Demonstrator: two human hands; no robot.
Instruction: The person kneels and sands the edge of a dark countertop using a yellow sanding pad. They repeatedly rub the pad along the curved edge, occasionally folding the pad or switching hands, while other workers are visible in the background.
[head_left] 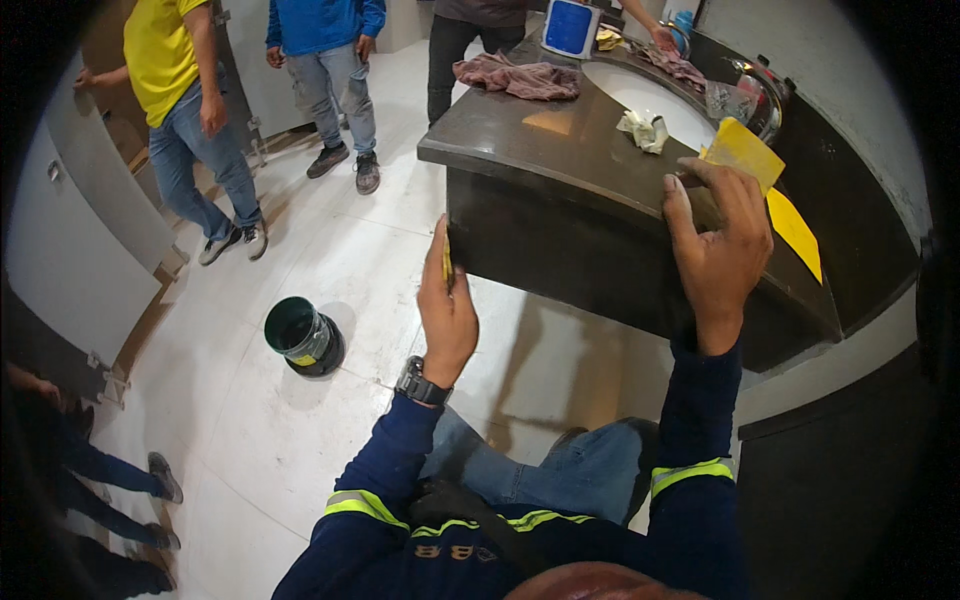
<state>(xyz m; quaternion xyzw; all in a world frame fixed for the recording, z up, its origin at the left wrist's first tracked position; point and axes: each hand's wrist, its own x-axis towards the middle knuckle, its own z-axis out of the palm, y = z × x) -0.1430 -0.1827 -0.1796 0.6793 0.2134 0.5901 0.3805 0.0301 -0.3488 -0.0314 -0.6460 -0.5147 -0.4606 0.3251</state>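
Note:
My right hand (725, 235) is raised over the near end of the dark countertop (560, 135), fingers bent around a small yellow flat piece (748, 155) with a greyish, smudged face. A second, brighter yellow sheet (795, 235) lies on the counter beside that hand. My left hand (448, 315) is held up just off the counter's left corner, seen edge-on. Its fingers are straight and close together against a thin yellow piece (447, 257), of which only an edge shows. Whether that piece is like the right one I cannot tell.
A white basin (650, 98) is set in the counter, a crumpled pale wrapper (645, 131) at its rim. Pinkish rags (515, 76) and a blue-and-white container (570, 28) are farther back. A dark green bucket (303, 335) stands on the floor at left. Several people stand around.

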